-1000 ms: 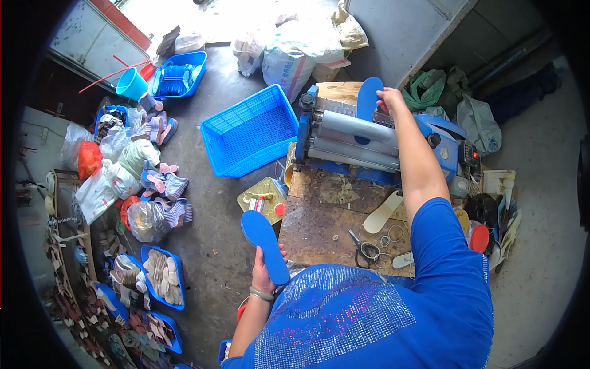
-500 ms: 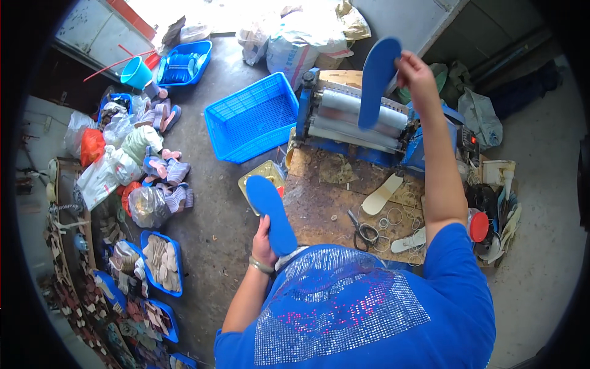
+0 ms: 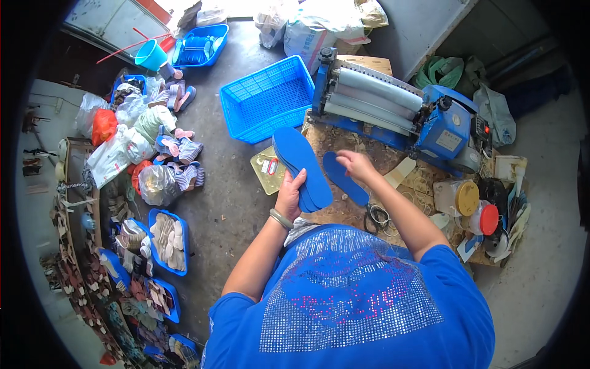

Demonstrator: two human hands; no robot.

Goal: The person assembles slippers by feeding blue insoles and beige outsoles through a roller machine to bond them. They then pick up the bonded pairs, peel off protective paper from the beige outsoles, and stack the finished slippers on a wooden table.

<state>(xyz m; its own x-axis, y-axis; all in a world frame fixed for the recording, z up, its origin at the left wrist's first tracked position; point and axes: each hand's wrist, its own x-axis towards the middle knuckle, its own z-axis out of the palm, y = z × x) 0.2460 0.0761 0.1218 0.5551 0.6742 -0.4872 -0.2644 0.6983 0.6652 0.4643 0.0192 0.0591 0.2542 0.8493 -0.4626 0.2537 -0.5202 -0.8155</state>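
Fanned slightly apart, at least two blue insoles (image 3: 306, 166) lie stacked in my left hand (image 3: 289, 195), with the thumb on top and the fingers underneath. My right hand (image 3: 356, 165) pinches the upper part of another blue insole (image 3: 345, 178), just right of the stack and over the worktable. Part of a cream insole (image 3: 401, 172) shows beyond my right wrist. Black-handled scissors (image 3: 376, 216) lie on the table below the insole in my right hand. A roller machine (image 3: 373, 101) with metal rollers and a blue housing stands at the table's far side.
An empty blue plastic basket (image 3: 261, 104) stands on the floor left of the machine. Near my left hand is a yellowish tray (image 3: 265, 178). Jars with a yellow lid (image 3: 467, 198) and a red lid (image 3: 489, 219) stand at right. Shoes, bags and blue bins (image 3: 167, 243) line the left.
My right hand has come down from above the rollers, bringing its insole beside my left hand. The left-hand insoles rose and now show as a fanned stack. The view has shifted slightly.
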